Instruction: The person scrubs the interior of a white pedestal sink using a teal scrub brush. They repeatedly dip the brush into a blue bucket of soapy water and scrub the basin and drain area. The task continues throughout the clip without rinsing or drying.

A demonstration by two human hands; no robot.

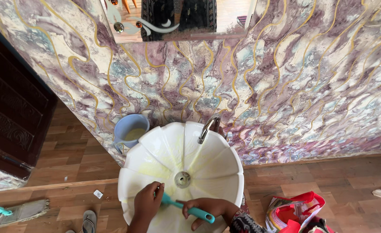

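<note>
Inside the basin, close under the camera, both hands work one teal brush. Left hand is clenched around the brush's front end, knuckles up, pressing that end against the white basin wall; the bristles are hidden under the fingers. Right hand grasps the handle farther back, fingers curled over it, with the handle's rounded tip poking out past them. A patterned sleeve covers the right wrist.

Just ahead of the hands sits the metal drain, and yellowish streaks run down the basin's ribbed sides around it. Farther ahead, at the far rim, a chrome tap curves over the bowl. Ahead and left of the left hand, touching the basin's rim, stands a pale blue jug with yellowish liquid inside.

Beyond the tap rises a marbled purple wall with gold lines, and a mirror hangs above. Right of the right hand, on the wooden floor, lies a red bag. Well left of the left hand lie a mop head and a sandal.
</note>
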